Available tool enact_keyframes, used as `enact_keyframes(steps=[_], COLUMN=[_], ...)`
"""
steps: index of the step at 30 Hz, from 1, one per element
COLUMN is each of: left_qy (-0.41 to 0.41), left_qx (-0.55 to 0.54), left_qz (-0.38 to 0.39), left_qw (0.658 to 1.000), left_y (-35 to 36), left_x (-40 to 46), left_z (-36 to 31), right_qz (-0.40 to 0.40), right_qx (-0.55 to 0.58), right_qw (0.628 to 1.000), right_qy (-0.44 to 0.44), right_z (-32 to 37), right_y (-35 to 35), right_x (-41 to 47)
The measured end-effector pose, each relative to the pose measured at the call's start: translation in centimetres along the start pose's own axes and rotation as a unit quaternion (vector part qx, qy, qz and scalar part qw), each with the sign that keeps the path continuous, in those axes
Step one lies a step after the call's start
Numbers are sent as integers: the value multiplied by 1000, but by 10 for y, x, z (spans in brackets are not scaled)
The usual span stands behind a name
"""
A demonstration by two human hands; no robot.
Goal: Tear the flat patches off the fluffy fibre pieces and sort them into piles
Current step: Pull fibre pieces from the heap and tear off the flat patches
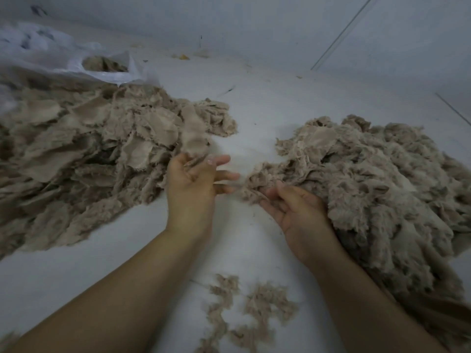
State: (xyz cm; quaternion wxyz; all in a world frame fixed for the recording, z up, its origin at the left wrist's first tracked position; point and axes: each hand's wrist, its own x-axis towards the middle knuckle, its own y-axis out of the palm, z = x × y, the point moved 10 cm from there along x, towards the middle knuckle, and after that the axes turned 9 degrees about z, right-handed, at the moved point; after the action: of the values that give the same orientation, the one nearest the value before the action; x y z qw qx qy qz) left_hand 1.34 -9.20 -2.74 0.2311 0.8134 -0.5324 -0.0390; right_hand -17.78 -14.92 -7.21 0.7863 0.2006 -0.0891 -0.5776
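Left hand (193, 179) palm-up with fingers loosely spread, a flat patch (194, 135) blurred just above the fingertips, unclear whether pinched or loose; right hand (288, 207) fingers curled into the edge of the fluffy pile (369, 184), hands apart. Likely to drop the patch short of the patch pile (89, 149), onto the bare white surface (254, 118). Could also drag extra fluff from the right pile into the gap, mixing the two sorts

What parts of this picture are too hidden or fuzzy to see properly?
All in the head view:
- Plastic bag: cut off by the left edge, and its folds hide most of what is inside.
- Patch at the left hand: motion-blurred, grip unclear.
- Right pile: runs off the right edge.
- Right hand: fingertips buried in fibre.
- Yellow bit: too small.
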Motion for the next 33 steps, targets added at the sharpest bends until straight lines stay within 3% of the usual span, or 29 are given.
enact_keyframes(steps=[2, 4, 6, 11, 15, 23, 29, 33], left_qy=[-40, -89, -103, -65, -11, 83, 109, 73], left_qx=[60, 211, 284, 296, 325, 351, 264, 354], left_qz=[5, 62, 107, 145, 237, 350, 333, 266], left_qw=[997, 971, 947, 942, 916, 864, 899, 894], left_y=[-1, 11, 22, 33, 59, 93, 90, 76], left_x=[1, -1, 0, 4, -8, -32, -34, -26], left_z=[15, 33, 44, 42, 33, 19, -2, 13], right_qz=[-4, -10, -3, 25, 73, -18, -13, -6], right_qx=[17, 25, 23, -19, -22, 8, -1, -29], right_qw=[1000, 1000, 1000, 999, 997, 1000, 1000, 999], right_qy=[5, 7, 9, 4, 4, 10, 19, 24], right_z=[-2, -2, -1, 4, 5, 3, 5, 6], right_y=[1, 2, 4, 10, 22, 4, 6, 8], right_x=[0, -1, -1, -4, -6, -6, -7, -9])
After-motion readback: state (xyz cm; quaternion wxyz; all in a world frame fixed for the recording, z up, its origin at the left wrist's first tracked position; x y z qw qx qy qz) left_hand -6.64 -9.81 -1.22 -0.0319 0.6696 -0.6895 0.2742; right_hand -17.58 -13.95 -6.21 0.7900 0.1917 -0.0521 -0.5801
